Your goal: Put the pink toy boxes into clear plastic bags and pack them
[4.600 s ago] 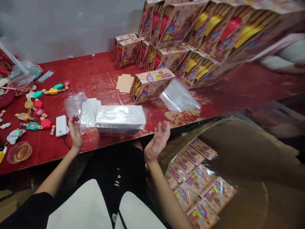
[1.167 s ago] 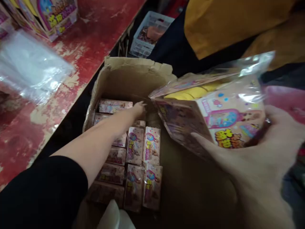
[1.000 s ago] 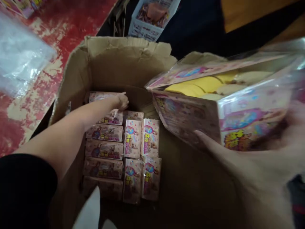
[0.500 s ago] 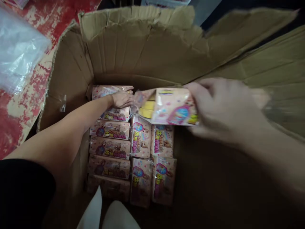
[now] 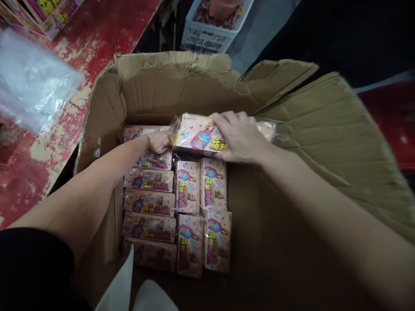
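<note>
My right hand is closed over a pink printed snack-style box in clear plastic film, held level above the other boxes. At its left end, my left hand has its fingers curled against the film; its fingertips are partly hidden. Below, similar wrapped boxes stand packed in the large cardboard carton. A left column of boxes lies crosswise. Beside it are upright boxes in two columns. Both forearms reach down into the carton.
A worn red table on the left carries clear plastic bags and printed display boxes. Behind the carton is a white plastic crate holding small items. White pointed flaps show at the bottom. The carton's rim is torn.
The held box has moved left and turned level between my hands. My left hand has curled its fingers at the box's end. The view has shifted, showing more of the crate and table.
</note>
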A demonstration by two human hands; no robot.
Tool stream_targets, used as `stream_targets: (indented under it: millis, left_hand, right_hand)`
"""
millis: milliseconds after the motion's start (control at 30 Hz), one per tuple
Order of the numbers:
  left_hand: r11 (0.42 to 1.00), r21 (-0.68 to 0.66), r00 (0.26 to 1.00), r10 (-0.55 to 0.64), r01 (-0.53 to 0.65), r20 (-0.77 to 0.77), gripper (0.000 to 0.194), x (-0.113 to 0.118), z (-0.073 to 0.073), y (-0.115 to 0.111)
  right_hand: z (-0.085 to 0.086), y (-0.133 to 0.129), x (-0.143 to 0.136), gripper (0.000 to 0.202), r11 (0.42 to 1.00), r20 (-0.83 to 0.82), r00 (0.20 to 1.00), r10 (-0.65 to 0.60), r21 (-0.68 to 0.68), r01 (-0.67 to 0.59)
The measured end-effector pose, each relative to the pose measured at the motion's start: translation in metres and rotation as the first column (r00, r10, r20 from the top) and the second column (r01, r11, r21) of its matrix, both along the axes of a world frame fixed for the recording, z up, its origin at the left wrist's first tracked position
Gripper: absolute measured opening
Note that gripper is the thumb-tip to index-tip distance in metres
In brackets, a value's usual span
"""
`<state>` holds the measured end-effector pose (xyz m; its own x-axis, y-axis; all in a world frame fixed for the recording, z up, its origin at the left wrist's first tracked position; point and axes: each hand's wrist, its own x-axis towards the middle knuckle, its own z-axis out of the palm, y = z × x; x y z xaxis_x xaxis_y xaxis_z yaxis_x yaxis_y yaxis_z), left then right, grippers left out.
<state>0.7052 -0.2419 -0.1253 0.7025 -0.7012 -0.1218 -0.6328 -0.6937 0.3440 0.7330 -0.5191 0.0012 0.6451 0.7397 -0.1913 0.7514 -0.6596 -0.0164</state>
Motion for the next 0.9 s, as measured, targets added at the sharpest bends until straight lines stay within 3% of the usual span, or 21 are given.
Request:
stream_targets:
  millis: [100,200,300,367,433,533,633,700,767,833,900]
  left_hand:
    - [0.984,0.040,0.985,-0.172,0.172,-0.002,0.030,0.000,-0.003,-0.001]
    - [0.982,0.005,0.982,-0.190,0.190,-0.007,0.032,-0.002,-0.003,0.000]
    - [0.998,-0.066,1.000,-0.017,0.017,-0.008,0.036,-0.012,0.003,0.010]
    - [0.980,-0.124,0.986,0.164,-0.159,0.037,0.045,-0.021,0.007,0.021]
    - [0.960,-0.117,0.965,0.260,-0.253,0.044,0.059,-0.031,0.009,0.030]
    - [0.965,0.080,0.966,0.255,-0.250,-0.049,0.067,-0.043,0.005,0.034]
    - [0.946,0.241,0.959,0.253,-0.218,-0.126,0.078,-0.043,0.012,0.022]
    - [0.920,0.318,0.939,0.295,-0.229,-0.177,0.087,-0.034,0.035,0.005]
    - [0.882,0.398,0.909,0.356,-0.251,-0.217,0.081,-0.022,0.078,-0.014]
    - [0.862,0.437,0.896,0.382,-0.258,-0.225,0.062,-0.022,0.142,-0.027]
    - [0.908,0.322,0.939,0.321,-0.268,-0.126,0.050,-0.051,0.215,-0.025]
  right_hand:
    - [-0.035,-0.009,0.020,0.104,0.999,-0.090,0.995,-0.048,-0.008,0.047]
    - [-0.064,0.003,0.031,0.108,0.989,-0.107,0.985,-0.134,-0.073,0.126]
    - [-0.087,0.030,0.030,0.110,0.974,-0.097,0.974,-0.204,-0.117,0.192]
    - [-0.101,0.044,0.026,0.111,0.971,-0.122,0.970,-0.209,-0.143,0.191]
    - [-0.114,0.053,0.022,0.117,0.962,-0.158,0.959,-0.237,-0.176,0.209]
    - [-0.134,0.062,0.014,0.121,0.947,-0.235,0.922,-0.308,-0.174,0.271]
    - [-0.151,0.070,-0.003,0.101,0.928,-0.238,0.900,-0.364,-0.010,0.373]
    - [-0.154,0.072,-0.020,0.089,0.902,-0.207,0.891,-0.404,0.069,0.425]
    - [-0.148,0.069,-0.037,0.087,0.885,-0.201,0.880,-0.430,0.098,0.455]
    - [-0.133,0.064,-0.051,0.085,0.851,-0.238,0.847,-0.475,0.120,0.511]
    - [-0.113,0.059,-0.061,0.080,0.807,-0.282,0.804,-0.523,0.139,0.573]
